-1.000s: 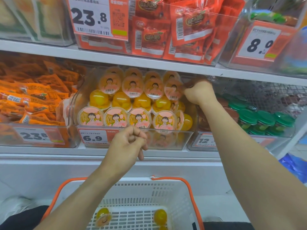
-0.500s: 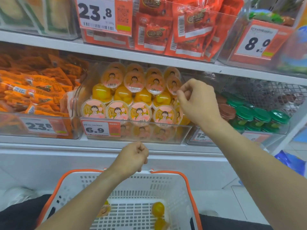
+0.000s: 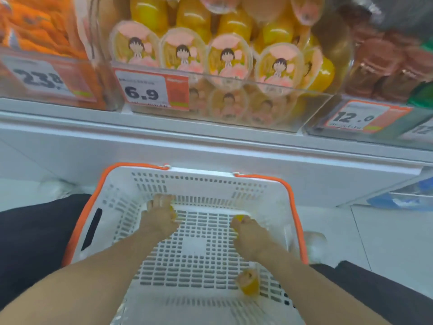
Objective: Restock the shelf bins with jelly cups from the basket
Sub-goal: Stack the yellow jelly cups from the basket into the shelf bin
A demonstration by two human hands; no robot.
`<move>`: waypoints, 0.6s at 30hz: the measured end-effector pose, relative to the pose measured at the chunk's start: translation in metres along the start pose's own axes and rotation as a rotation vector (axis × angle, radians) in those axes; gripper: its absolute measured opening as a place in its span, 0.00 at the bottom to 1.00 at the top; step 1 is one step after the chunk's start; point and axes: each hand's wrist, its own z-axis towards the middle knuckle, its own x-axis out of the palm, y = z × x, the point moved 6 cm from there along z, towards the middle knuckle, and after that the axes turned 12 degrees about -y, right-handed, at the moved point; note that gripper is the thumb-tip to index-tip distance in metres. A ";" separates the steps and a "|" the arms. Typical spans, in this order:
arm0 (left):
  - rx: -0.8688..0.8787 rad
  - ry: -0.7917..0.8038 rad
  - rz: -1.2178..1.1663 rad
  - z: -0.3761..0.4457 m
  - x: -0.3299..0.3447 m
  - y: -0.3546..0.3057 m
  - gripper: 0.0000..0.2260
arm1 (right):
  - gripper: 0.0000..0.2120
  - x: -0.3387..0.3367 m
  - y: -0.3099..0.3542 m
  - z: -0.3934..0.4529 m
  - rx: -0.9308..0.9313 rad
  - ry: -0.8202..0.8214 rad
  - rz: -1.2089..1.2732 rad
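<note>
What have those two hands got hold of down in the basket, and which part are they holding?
Each hand, left hand and right hand, closes over a yellow jelly cup in the white basket. The fingers hide which part they hold.

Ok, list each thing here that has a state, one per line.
left hand: down in the basket, fingers curled round a yellow jelly cup.
right hand: down in the basket, gripping another jelly cup.
loose jelly cup: lying on its side on the basket floor, untouched.
basket: nearly emptied.
jelly bin: stacked full, lids facing out.
</note>
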 end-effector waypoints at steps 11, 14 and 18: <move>-0.040 0.061 -0.296 0.017 0.071 -0.012 0.11 | 0.28 0.068 -0.048 0.027 0.246 -0.010 0.135; -0.048 0.385 -0.546 -0.011 0.079 -0.029 0.11 | 0.33 0.076 -0.029 0.031 0.226 0.058 0.082; -0.315 0.909 -1.061 -0.068 0.078 -0.047 0.14 | 0.26 0.100 0.003 0.020 0.335 0.192 0.332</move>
